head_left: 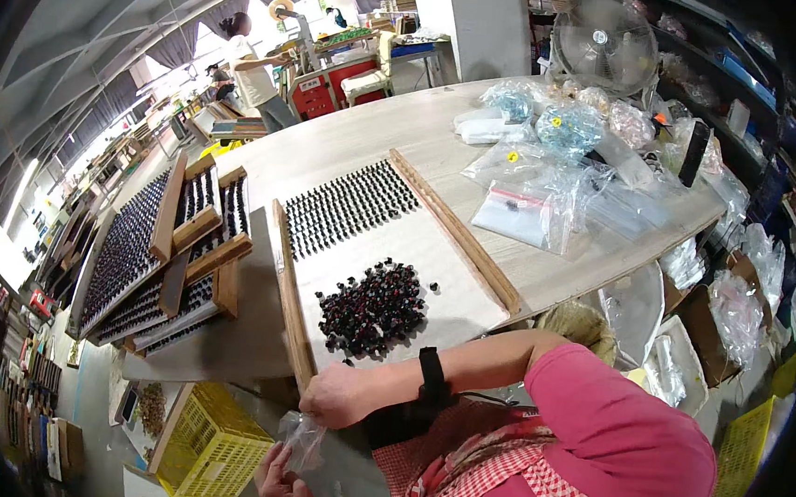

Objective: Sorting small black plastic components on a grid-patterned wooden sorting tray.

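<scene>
Over the near edge of the table, my right hand (335,399) is closed, gripping the top of a small clear plastic bag (304,442). Its back faces up and hides the fingertips. Just below, my left hand (286,487) has its fingers stretched out and thumb apart, close against the bag's lower part. Whether it touches the bag is hard to tell. Beyond my right hand, a heap of small dark, shiny beads or stones (373,310) lies on a white board (458,295) between wooden rails. Behind the heap, similar dark pieces (350,209) stand in neat rows.
Stacked wooden-railed trays (173,259) with rows of dark pieces stand at the left. Clear plastic bags (551,200) cover the table's far right, near a fan (606,45). A yellow crate (214,449) sits below the table edge. Another person (260,79) stands far back.
</scene>
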`<state>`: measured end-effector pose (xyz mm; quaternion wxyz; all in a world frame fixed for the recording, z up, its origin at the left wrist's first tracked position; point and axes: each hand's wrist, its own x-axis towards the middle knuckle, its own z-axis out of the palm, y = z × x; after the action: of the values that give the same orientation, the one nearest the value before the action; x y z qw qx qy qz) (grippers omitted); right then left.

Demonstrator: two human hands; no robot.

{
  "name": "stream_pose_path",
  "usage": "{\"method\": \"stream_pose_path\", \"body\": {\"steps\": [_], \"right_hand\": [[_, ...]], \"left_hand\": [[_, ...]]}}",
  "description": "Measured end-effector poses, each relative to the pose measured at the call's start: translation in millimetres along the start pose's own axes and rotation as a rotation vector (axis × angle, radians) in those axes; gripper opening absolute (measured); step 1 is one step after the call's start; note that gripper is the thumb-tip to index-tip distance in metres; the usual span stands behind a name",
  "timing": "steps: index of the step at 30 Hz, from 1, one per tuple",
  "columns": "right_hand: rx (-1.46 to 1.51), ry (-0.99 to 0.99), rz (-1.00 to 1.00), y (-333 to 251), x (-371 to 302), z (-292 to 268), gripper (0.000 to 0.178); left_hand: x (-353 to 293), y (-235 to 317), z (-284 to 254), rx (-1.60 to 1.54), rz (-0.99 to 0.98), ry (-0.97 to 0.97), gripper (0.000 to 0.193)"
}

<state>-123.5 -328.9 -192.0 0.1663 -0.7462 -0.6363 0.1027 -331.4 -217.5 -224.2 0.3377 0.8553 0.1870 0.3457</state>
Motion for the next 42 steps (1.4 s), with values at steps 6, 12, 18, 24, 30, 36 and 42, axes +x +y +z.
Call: {"method": "stream_pose_path", "body": {"steps": [6, 12, 18, 24, 30, 36, 42], "right_hand": [[0.304, -0.045, 0.299, 83, -63, -151, 0.038], [0.380, 0.412, 0.912, 292, -163, -247, 0.045], [0.173, 0.968, 1.336, 490, -266, -232, 0.035], [-0.391, 0.743, 1.322, 581, -248, -223, 0.048], [-0.637, 0.585, 1.249, 693, -316, -227, 0.056], [-0.747, 0.709, 1.165, 705, -276, -212, 0.024], [-0.728, 1.028, 1.007, 676, -269, -219, 0.016]], "left_hand": [[27, 1, 11, -0.083, 0.116, -0.423, 0.038], [49, 60, 104, -0.211, 0.347, -0.887, 0.022], [95, 49, 169, -0.590, 0.435, -1.020, 0.022], [143, 42, 164, -0.880, -0.035, -1.134, 0.019], [154, 14, 180, -1.006, 0.030, -1.100, 0.018], [140, 21, 172, -0.906, 0.087, -1.026, 0.014], [129, 33, 180, -0.930, 0.109, -1.008, 0.015]]}}
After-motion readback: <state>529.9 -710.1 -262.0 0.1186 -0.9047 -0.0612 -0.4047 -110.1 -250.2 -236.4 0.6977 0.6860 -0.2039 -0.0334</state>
